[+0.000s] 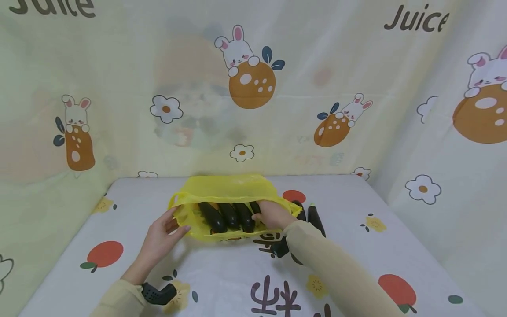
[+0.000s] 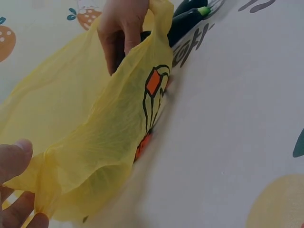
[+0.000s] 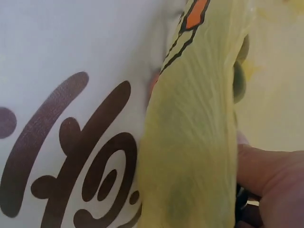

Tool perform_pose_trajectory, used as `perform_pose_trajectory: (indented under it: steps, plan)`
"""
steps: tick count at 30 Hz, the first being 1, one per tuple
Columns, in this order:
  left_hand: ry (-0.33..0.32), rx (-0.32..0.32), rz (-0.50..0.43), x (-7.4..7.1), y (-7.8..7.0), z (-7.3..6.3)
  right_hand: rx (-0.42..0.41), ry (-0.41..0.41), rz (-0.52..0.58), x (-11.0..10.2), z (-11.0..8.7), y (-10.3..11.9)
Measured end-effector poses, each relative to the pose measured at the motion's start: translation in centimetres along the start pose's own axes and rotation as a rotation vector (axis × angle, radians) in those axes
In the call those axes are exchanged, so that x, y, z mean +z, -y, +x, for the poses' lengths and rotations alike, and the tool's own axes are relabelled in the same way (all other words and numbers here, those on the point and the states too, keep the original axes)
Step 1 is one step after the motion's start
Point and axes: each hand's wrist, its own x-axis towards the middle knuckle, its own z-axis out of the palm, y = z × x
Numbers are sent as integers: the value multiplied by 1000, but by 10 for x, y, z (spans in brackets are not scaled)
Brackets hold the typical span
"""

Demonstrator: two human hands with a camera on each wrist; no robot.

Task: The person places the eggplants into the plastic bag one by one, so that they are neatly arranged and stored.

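Observation:
A yellow plastic bag (image 1: 233, 187) lies on the table with its mouth facing me. Several dark eggplants (image 1: 214, 219) rest side by side inside it. My left hand (image 1: 160, 233) pinches the bag's left edge between thumb and fingers; the left wrist view shows the film bunched there. Through the mouth on the right side reaches my right hand (image 1: 275, 214), its thumb and fingers around an eggplant (image 1: 255, 207) at the row's right end. The bag's front wall hides much of that grip in the right wrist view, where the thumb (image 3: 266, 166) shows.
To the right of the bag lie more eggplants, one with a green tip (image 1: 314, 216), partly behind my right sleeve (image 1: 328, 255). A printed cloth (image 1: 222, 281) covers the table. Patterned curtains (image 1: 190, 66) stand behind and at both sides.

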Motion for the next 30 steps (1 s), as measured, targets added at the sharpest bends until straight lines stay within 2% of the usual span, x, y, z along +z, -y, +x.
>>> perform_pose_trajectory:
  steps: [10, 16, 21, 25, 30]
  plan:
    - [4, 12, 7, 1, -5, 0, -1, -18, 70, 9, 4, -12]
    - [4, 23, 18, 0, -6, -1, -16, 25, 25, 9, -1, -7]
    - [8, 10, 35, 0, -6, 0, -66, 58, -26, 0, -12, 5]
    - [14, 2, 36, -1, -6, -1, -95, 93, -21, -9, -27, 13]
    - [23, -7, 32, 0, -6, -2, -158, 122, 77, -29, -55, 15]
